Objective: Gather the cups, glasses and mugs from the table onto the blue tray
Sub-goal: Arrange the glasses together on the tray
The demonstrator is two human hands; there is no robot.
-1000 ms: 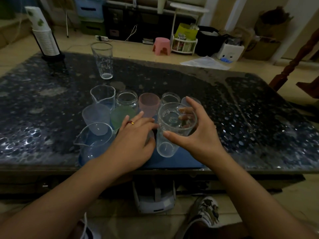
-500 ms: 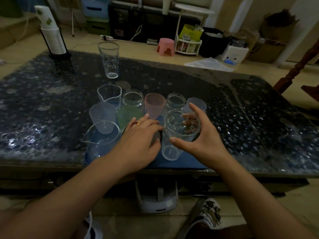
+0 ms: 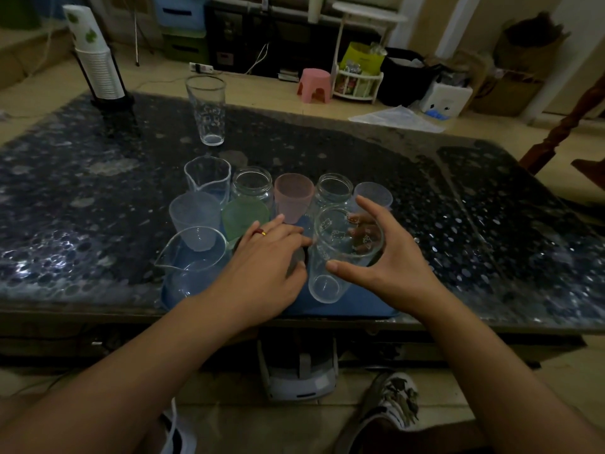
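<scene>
A blue tray point(image 3: 360, 306) lies at the table's near edge and holds several vessels: a clear spouted jug point(image 3: 193, 260), a frosted cup point(image 3: 194, 217), a green cup point(image 3: 244, 217), a pink cup point(image 3: 293, 196), two jars point(image 3: 252, 185) and a pale cup point(image 3: 373, 194). My right hand point(image 3: 389, 270) curls round a printed clear glass point(image 3: 340, 257) standing on the tray, its index finger lifted above the rim. My left hand point(image 3: 265, 270) lies over a grey cup point(image 3: 296, 258), thumb and fingers round it. One tall clear glass point(image 3: 206, 109) stands alone on the far side of the table.
A black holder with stacked paper cups point(image 3: 98, 67) stands at the table's far left corner. The dark speckled table point(image 3: 491, 224) stretches right of the tray. A shoe point(image 3: 389, 407) and a white device point(image 3: 301, 371) are on the floor below the near edge.
Both hands stay on their cups in nearly the same place. My right index finger has lifted off the printed glass, which now stands lower on the tray.
</scene>
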